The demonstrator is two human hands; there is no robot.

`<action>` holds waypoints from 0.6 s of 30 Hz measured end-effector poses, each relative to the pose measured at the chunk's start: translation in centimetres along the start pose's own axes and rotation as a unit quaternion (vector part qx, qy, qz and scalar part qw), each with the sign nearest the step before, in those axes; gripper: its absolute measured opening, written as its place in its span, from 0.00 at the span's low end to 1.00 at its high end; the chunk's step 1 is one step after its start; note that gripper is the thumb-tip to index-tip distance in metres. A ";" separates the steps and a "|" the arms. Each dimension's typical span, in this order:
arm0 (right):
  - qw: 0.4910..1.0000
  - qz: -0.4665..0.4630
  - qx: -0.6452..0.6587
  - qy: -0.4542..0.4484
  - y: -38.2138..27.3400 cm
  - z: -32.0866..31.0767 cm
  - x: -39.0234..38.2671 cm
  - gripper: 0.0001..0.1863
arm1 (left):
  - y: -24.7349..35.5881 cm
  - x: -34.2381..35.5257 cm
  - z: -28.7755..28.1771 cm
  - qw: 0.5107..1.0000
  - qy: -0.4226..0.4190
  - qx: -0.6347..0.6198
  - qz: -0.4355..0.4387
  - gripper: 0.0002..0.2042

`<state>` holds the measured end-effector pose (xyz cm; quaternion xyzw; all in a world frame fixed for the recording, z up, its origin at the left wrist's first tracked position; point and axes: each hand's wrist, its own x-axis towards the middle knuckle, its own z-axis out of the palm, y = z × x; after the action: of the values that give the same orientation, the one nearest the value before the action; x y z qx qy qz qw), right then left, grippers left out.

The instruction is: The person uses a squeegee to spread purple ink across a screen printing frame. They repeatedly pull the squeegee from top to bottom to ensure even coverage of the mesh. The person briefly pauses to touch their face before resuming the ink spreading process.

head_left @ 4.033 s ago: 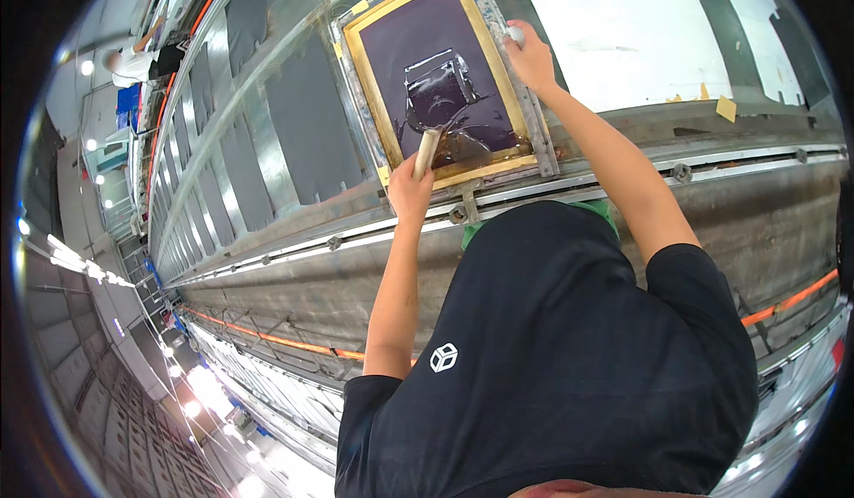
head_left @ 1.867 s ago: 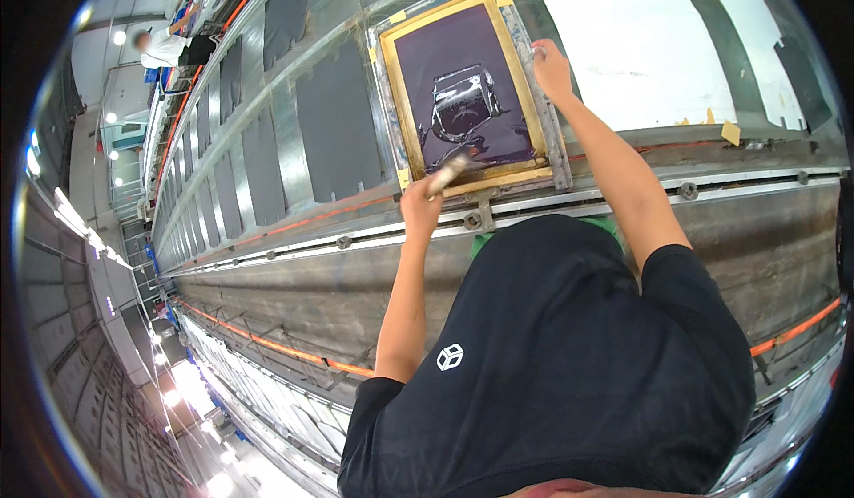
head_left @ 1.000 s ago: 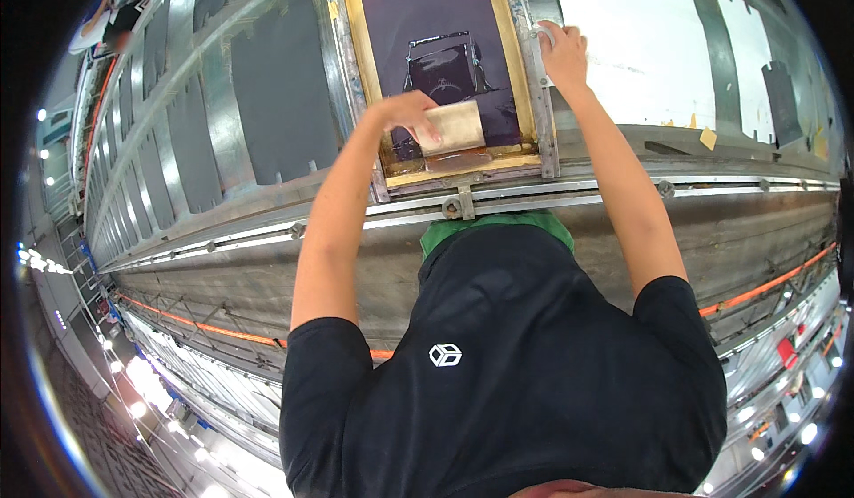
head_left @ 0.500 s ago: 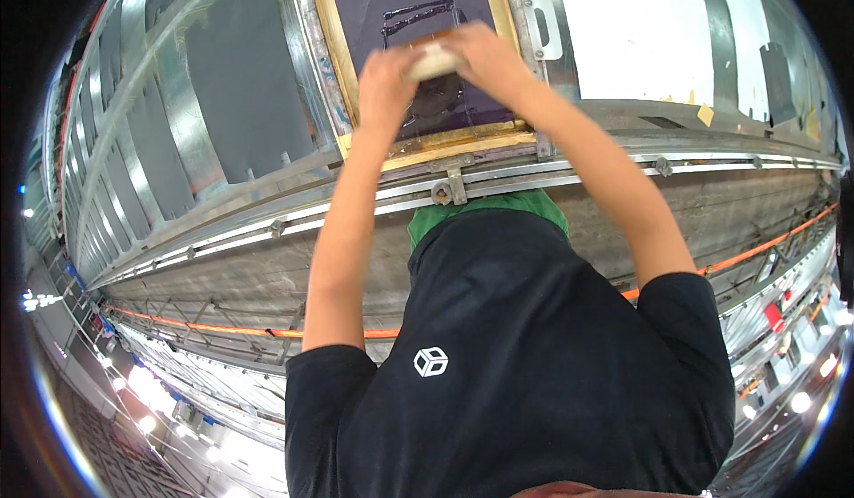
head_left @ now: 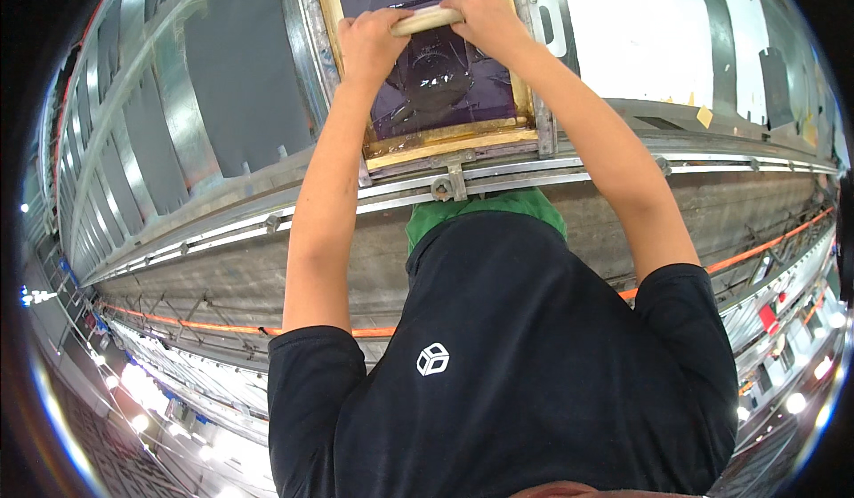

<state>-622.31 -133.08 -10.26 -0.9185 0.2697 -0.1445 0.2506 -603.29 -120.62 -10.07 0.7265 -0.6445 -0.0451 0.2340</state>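
Note:
My left hand (head_left: 369,40) and my right hand (head_left: 485,22) grip opposite ends of a pale squeegee (head_left: 425,20), held crosswise over the upper-middle part of a screen frame (head_left: 525,115) with yellowish taped borders. The screen's surface (head_left: 400,111) is dark purple, with glossy wet ink (head_left: 436,80) pooled and smeared below the squeegee. The frame lies on a long metal table and meets a bracket (head_left: 455,178) on the front rail. The squeegee's blade is mostly hidden from this angle.
Dark grey sheets (head_left: 245,80) lie on the table to the left, white sheets (head_left: 636,31) to the right, with a small yellow square (head_left: 704,117) below them. A steel rail (head_left: 587,169) runs along the front edge. An orange hose or cable (head_left: 765,244) runs behind me.
My right hand has left the frame's right side and joined my left hand on the squeegee. Both have moved up the screen with it, exposing smeared ink below.

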 end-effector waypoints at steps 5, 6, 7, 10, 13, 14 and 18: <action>0.998 0.021 0.065 0.019 -3.0 1.8 -9.3 0.24 | 2.8 -7.3 0.6 0.997 -0.060 0.052 0.004 0.20; 0.998 0.014 0.055 -0.002 -3.7 2.2 -11.2 0.26 | 3.4 -9.4 0.4 0.995 -0.083 0.060 -0.001 0.23; 0.998 0.029 0.058 -0.028 -4.8 2.1 -12.7 0.28 | 3.9 -11.2 0.5 0.997 -0.070 0.038 -0.005 0.23; 0.995 0.041 0.084 -0.025 -5.7 1.3 -12.6 0.27 | 4.6 -11.1 -0.9 0.998 -0.064 0.003 -0.013 0.23; 0.997 -0.008 0.072 0.036 -3.1 0.6 -6.9 0.26 | 2.4 -5.6 -1.3 1.000 -0.024 0.003 -0.011 0.19; 0.997 -0.013 0.062 0.049 -2.1 0.2 -4.7 0.25 | 1.5 -3.3 -1.0 1.000 -0.008 0.015 -0.010 0.17; 0.996 0.015 0.069 0.047 -0.3 0.0 -0.9 0.23 | 0.1 1.2 -0.1 1.000 -0.006 0.024 -0.020 0.11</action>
<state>-622.92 -132.38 -10.23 -0.8869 0.2848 -0.2021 0.3024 -603.10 -121.75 -9.64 0.7441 -0.6324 -0.0383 0.2119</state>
